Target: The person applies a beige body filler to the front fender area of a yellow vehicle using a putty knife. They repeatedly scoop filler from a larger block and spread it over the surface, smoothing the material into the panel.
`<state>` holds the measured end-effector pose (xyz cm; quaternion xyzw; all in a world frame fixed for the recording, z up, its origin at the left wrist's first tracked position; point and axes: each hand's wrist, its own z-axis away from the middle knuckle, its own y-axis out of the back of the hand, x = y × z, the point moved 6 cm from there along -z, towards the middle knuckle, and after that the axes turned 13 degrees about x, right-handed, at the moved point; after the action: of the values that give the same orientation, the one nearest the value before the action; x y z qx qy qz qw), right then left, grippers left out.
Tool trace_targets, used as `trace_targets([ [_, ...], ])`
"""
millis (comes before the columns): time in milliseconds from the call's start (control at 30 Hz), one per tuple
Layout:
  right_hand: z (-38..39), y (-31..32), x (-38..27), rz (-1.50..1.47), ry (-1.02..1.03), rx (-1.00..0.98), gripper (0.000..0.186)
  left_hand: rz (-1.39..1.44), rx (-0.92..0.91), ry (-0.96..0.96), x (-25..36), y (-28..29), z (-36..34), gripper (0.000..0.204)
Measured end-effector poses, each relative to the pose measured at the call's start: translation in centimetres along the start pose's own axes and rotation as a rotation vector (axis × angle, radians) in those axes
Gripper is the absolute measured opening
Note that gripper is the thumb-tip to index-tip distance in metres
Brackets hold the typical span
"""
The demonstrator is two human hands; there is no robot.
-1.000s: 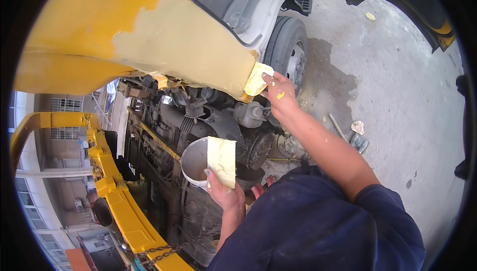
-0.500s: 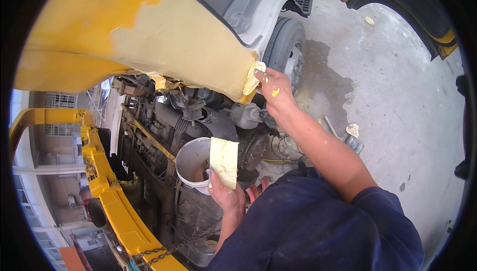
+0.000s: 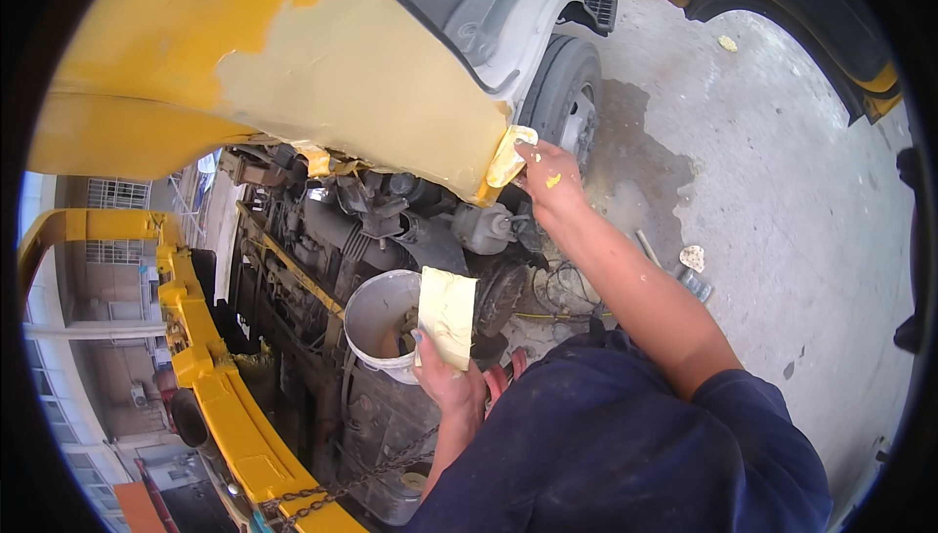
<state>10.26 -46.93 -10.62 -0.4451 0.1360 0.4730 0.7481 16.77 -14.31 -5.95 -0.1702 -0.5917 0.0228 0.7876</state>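
Note:
My right hand is closed on a flat putty spreader smeared with yellow and white. The spreader lies at the lower corner of a yellow vehicle panel, whose surface is largely covered with smooth beige filler. A yellow smear marks the back of that hand. Lower down, my left hand grips a small rectangular board coated with pale yellow putty, thumb along its edge. Just left of the board stands a grey bucket, partly hidden by it; something brownish shows inside.
Engine parts fill the space below the panel. A yellow bumper frame with a chain crosses the lower left. Beyond my right hand are a tyre and concrete floor with a wet patch, a can and putty scraps.
My right hand and the spreader have shifted slightly right, to the panel's outer edge. The board in my left hand has moved a little to the right.

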Motion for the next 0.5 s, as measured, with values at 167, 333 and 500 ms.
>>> trace_targets([
  [167,2.2,-1.6,-2.0,0.021,0.055,-0.068,0.03,0.005,0.023,-0.004,0.0,0.4,0.1,0.049],
  [333,3.5,-0.4,-3.4,-0.206,0.024,-0.208,0.033,-0.016,0.002,0.029,-0.6,1.3,-0.1,0.05],
  [500,0.8,2.7,0.1,-0.064,-0.058,-0.027,0.034,-0.003,-0.005,0.008,-0.8,0.6,-0.2,0.05],
])
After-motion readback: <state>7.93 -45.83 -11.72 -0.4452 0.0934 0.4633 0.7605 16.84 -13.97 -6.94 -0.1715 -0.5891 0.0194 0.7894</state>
